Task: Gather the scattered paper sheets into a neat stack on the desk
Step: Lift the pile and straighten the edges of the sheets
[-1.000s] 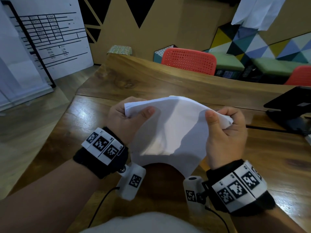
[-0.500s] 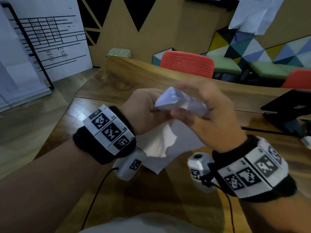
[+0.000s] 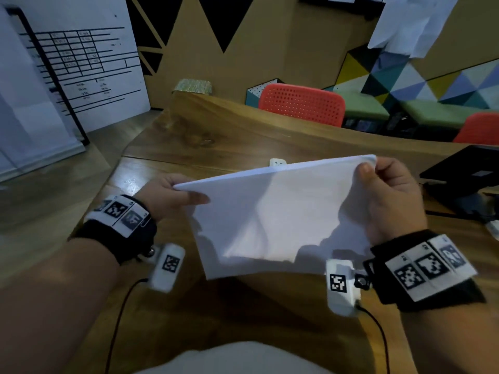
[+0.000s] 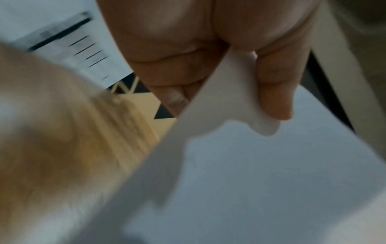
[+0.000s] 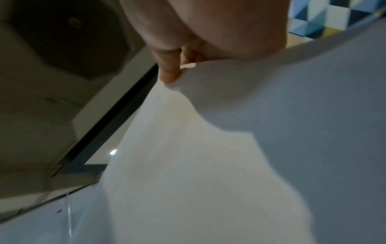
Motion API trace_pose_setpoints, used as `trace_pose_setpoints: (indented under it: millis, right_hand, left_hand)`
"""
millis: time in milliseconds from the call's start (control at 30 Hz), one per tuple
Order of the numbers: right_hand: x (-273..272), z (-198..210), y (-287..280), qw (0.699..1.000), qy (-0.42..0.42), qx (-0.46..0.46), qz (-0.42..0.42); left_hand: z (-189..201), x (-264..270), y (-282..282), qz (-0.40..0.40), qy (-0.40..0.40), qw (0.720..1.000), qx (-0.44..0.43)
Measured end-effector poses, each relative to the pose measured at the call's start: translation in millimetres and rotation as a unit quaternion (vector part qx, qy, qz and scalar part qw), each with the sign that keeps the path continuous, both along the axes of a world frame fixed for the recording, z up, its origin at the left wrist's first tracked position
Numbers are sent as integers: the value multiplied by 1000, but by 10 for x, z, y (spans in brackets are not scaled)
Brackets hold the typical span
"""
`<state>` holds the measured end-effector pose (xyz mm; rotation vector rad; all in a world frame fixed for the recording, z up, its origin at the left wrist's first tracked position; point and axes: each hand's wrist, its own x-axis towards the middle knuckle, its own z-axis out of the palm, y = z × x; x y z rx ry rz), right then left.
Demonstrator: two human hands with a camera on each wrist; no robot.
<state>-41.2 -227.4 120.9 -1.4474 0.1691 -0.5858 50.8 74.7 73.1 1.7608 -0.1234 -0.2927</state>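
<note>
A bundle of white paper sheets [image 3: 272,211] hangs upright above the wooden desk [image 3: 221,136], stretched flat between both hands. My left hand [image 3: 172,195] pinches its upper left corner, thumb on the near face. My right hand [image 3: 383,195] pinches the upper right corner, thumb also on the near face. In the left wrist view the paper sheets [image 4: 250,165] run down from the left hand [image 4: 246,85], thumb and fingers clamped either side. In the right wrist view the paper sheets [image 5: 240,148] fill the frame below the right hand [image 5: 175,69]. The bottom edge hangs just above the desk.
A small white object [image 3: 278,161] sits on the desk behind the paper's top edge. A black device on a stand [image 3: 464,176] occupies the right side. Red chairs [image 3: 302,103] stand beyond the far edge. A whiteboard [image 3: 67,63] leans at the left.
The hands, close together with the paper crumpled between them half a second ago, have moved apart. The sheets are now pulled out flat and wide between the two top corners.
</note>
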Motion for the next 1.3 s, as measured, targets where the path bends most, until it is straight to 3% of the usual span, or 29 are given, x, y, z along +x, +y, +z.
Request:
trace_pose_setpoints:
  millis: [67, 133, 333, 433, 567, 833, 967, 1133, 1300]
  right_hand:
    - [41, -106, 30, 999, 24, 19, -23]
    - [66, -202, 72, 998, 35, 38, -40]
    - [89, -543, 182, 993, 58, 69, -81]
    - [21, -696, 185, 988, 117, 69, -66]
    - [-37, -722, 106, 979, 143, 134, -53]
    - [65, -726, 60, 979, 160, 88, -95]
    - [104, -709, 34, 976, 168, 78, -111]
    - [65, -687, 10, 982, 162, 91, -25]
    - [76, -695, 60, 989, 142, 37, -26]
  left_hand:
    - [-109, 12, -15, 41, 43, 992, -112]
    - [-163, -28, -112, 75, 51, 985, -150]
    - [-105, -288, -453, 182, -48, 978, -87]
    - [-173, -347, -471, 176, -65, 978, -90]
    - [-271, -332, -417, 162, -69, 982, -70]
    - [-277, -189, -428, 204, -8, 967, -150]
    - [-271, -156, -401, 189, -4, 971, -146]
    - [-290, -185, -343, 114, -16, 983, -144]
    - [-216, -239, -428, 160, -7, 982, -102]
